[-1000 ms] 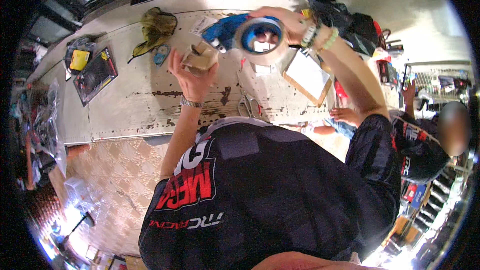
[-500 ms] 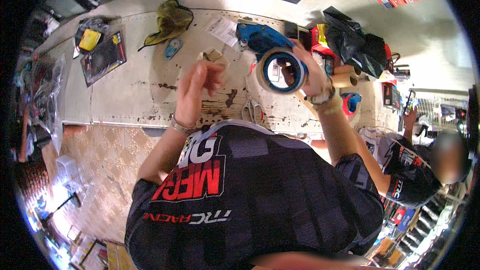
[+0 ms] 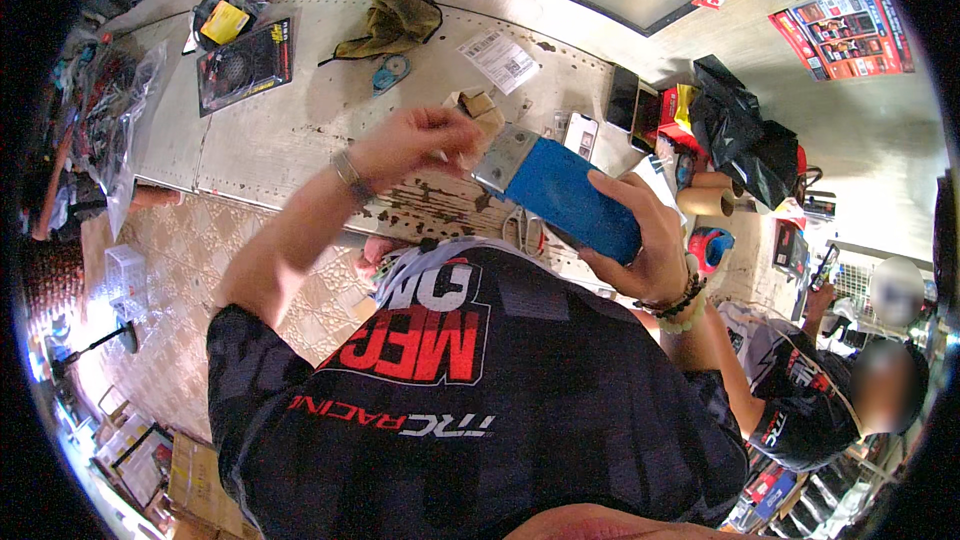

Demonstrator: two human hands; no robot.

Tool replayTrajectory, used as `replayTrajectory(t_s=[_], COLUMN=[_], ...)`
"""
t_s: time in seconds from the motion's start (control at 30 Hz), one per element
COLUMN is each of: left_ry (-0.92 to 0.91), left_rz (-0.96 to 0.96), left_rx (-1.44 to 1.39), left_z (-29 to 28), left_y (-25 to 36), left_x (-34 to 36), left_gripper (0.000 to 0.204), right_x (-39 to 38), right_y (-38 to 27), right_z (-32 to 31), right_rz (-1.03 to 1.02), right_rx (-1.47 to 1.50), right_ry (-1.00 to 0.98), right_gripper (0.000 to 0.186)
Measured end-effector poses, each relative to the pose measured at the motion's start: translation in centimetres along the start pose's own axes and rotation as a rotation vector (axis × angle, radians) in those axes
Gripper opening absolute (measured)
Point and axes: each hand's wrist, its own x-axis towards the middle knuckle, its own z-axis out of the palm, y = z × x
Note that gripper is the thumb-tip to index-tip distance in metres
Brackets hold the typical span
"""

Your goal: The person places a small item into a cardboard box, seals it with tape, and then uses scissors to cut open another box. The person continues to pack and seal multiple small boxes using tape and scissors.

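My right hand (image 3: 655, 240) grips a blue tape dispenser (image 3: 575, 195), now seen along its flat side, with its metal end (image 3: 505, 158) pointing left. My left hand (image 3: 430, 145) is just left of that end, its fingers bent and blurred; I cannot tell if they hold anything. Behind them sits a small brown cardboard piece (image 3: 470, 105). Around these lie a printed white label (image 3: 498, 60), a small light-blue item (image 3: 390, 73), a phone (image 3: 582, 135) and scissors (image 3: 520, 232), partly hidden.
An olive cloth (image 3: 395, 20) and packaged items (image 3: 240, 65) lie at the back left of the worn table (image 3: 230, 155). Black plastic bags (image 3: 740, 140), cardboard tubes (image 3: 706, 198) and another blue dispenser (image 3: 708, 250) are at right. A co-worker (image 3: 800, 400) is at the lower right.
My right hand has tipped the dispenser from roll opening upward to flat side upward. My left hand has left the cardboard piece and reached toward the dispenser's end. The view has shifted.
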Motion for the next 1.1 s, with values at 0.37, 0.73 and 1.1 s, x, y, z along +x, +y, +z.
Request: replayTrajectory(t_s=[0.37,0.73,1.1], left_ry=[0.272,-0.011,0.169], left_rz=[-0.09,0.699,0.742], left_rx=[0.206,0.959,1.085], left_z=[-9.3,-4.3,-3.1], left_y=[-5.4,-4.7,-4.2], left_x=[8.5,5.0,6.2], left_gripper=[0.026,0.108,0.081], right_x=[4.8,3.1,-1.4], right_y=[1.5,2.4,1.4], right_z=[4.3,4.5,0.6], right_rz=[0.217,0.237,0.411], right_rx=[-0.099,-0.145,-0.093], right_ry=[0.014,-0.024,-0.125], right_gripper=[0.052,0.054,0.057])
